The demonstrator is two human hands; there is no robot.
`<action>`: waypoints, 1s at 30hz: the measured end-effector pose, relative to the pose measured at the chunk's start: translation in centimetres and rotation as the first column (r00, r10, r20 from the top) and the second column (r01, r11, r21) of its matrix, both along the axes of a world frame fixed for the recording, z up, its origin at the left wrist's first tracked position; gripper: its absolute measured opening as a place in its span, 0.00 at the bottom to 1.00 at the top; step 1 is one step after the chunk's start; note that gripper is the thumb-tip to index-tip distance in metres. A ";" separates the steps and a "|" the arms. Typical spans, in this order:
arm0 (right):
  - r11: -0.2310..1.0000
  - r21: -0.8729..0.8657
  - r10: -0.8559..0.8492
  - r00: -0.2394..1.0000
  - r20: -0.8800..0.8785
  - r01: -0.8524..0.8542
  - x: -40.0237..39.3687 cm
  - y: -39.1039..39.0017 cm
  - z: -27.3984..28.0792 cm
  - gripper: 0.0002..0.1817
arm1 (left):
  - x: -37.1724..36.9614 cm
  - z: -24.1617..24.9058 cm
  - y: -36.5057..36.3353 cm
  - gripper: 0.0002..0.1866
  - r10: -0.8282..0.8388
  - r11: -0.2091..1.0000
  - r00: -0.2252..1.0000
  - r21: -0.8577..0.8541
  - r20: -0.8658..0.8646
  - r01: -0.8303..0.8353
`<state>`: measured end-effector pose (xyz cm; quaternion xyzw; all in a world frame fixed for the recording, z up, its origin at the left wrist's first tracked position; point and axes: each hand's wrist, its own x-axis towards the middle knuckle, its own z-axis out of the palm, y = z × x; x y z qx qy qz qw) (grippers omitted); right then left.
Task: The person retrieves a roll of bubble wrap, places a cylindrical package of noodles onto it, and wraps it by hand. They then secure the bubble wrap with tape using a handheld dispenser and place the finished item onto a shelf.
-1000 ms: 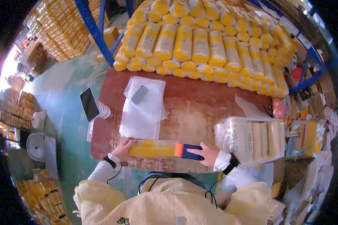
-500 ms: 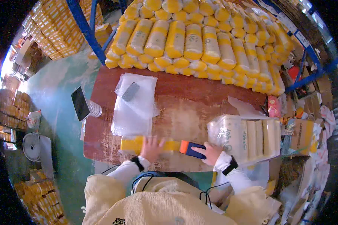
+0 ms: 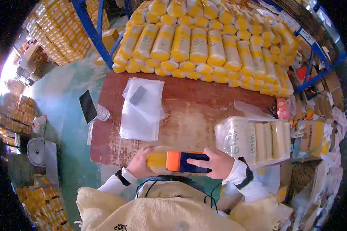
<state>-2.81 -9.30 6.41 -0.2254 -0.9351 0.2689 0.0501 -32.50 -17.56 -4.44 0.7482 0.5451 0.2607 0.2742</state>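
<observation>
My left hand (image 3: 138, 163) is closed round the left end of a yellow-taped package (image 3: 154, 161), which is held above the front edge of the table. In my right hand (image 3: 221, 163) is an orange and dark blue tape dispenser (image 3: 189, 162), its orange end lying against the package. Two fingers of that hand stretch across the blue body. Much of the package is hidden behind the dispenser and my hands. To the right of my right hand lies a clear plastic bag (image 3: 235, 140) holding several pale, wrapped bundles.
Flat clear plastic bags (image 3: 140, 123) lie on the worn red table (image 3: 189, 100), with a grey object (image 3: 137, 95) on top. A phone (image 3: 88, 106) on a white coiled stand is at the left edge. Stacked yellow-ended bundles (image 3: 198, 44) fill the back.
The package has been lifted off the table and drawn toward my body. My left hand has moved from its top to its left end. The dispenser has come left and down over it.
</observation>
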 end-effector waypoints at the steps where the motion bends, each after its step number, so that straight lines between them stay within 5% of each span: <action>1: 1.000 0.010 0.007 0.999 0.047 -0.007 -0.2 0.0 -0.2 0.32 | -0.8 0.0 -0.4 0.42 0.028 0.999 0.999 -0.019 0.024 -0.028; 5: 0.987 -0.163 -0.026 0.998 -0.064 0.015 -3.5 -0.4 -5.9 0.33 | -3.8 2.1 -1.5 0.34 0.099 0.995 0.971 -0.047 0.218 -0.091; 8: 0.997 -0.064 0.038 0.979 -0.200 -0.052 -7.4 -0.6 -6.7 0.28 | -5.7 5.1 -2.5 0.29 0.176 0.982 0.919 -0.001 0.352 -0.188; 13: 0.996 -0.071 0.046 0.981 -0.188 -0.060 -12.7 -2.9 -8.0 0.29 | -6.2 5.7 -1.8 0.14 0.543 0.840 0.813 0.156 -0.212 -0.520; 17: 0.990 -0.130 -0.012 0.915 -0.403 -0.045 -10.5 -3.0 -9.5 0.28 | -8.4 4.8 -2.3 0.11 0.544 0.838 0.805 0.117 -0.236 -0.532; 20: 0.998 -0.062 0.013 0.996 -0.087 -0.018 -10.1 -2.9 -7.6 0.29 | -8.3 5.0 -2.1 0.14 0.602 0.797 0.771 0.099 -0.208 -0.596; 25: 0.897 0.442 -0.151 0.937 0.316 -0.004 -14.3 -7.5 -3.1 0.18 | -6.7 5.3 -1.8 0.24 0.604 0.793 0.737 0.138 -0.303 -0.593; 28: 0.881 0.423 -0.141 0.733 0.666 -0.214 -12.5 -5.7 -10.7 0.16 | -6.6 5.6 -1.8 0.25 0.633 0.767 0.705 0.136 -0.320 -0.627; 29: 0.966 0.241 -0.184 0.902 0.391 0.093 -11.2 -3.9 -11.8 0.18 | -6.6 5.8 -1.9 0.25 0.647 0.752 0.687 0.127 -0.331 -0.646; 30: 0.984 -0.013 -0.162 0.934 0.320 0.175 -10.3 -2.0 -9.9 0.21 | -6.2 5.9 -2.2 0.25 0.637 0.758 0.706 0.087 -0.308 -0.646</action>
